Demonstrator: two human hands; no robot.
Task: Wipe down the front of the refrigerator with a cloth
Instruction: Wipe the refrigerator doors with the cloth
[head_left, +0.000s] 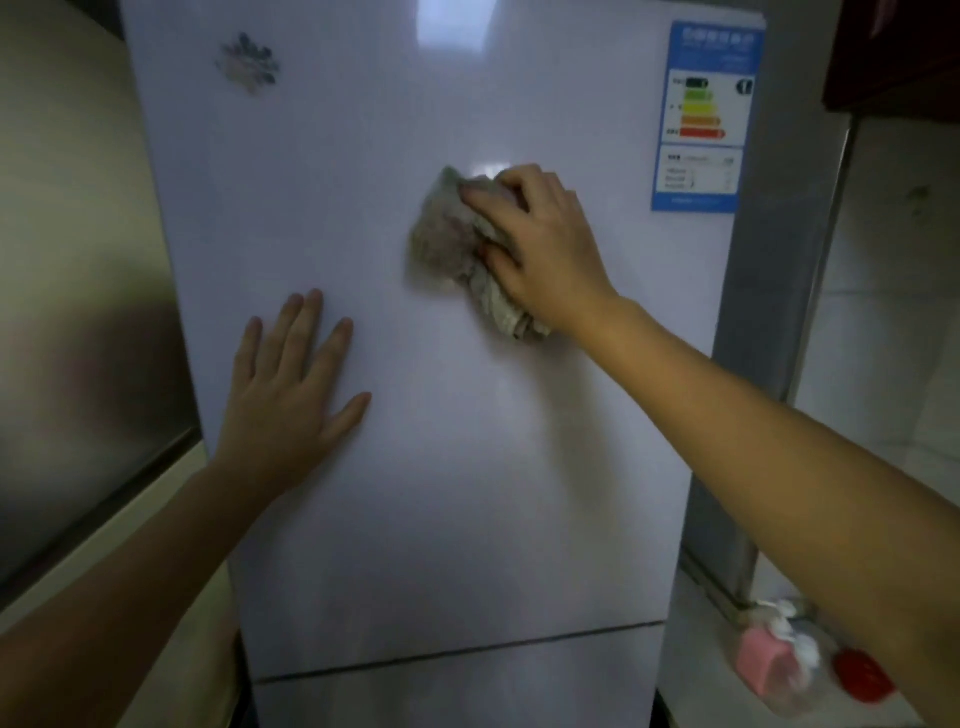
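The white refrigerator (441, 467) fills the middle of the head view, its upper door facing me. My right hand (545, 244) presses a crumpled grey-beige cloth (447, 239) against the upper door, right of centre. The cloth bunches out to the left of and below my fingers. My left hand (291, 395) lies flat on the door lower left, fingers spread, holding nothing. A seam between upper and lower doors (457, 652) runs across near the bottom.
A blue energy label (706, 114) sticks to the door's top right; a small decal (249, 62) sits top left. A steel surface (78, 312) stands left. On the tiled ledge at lower right rest a pink pump bottle (769, 670) and a red object (860, 675).
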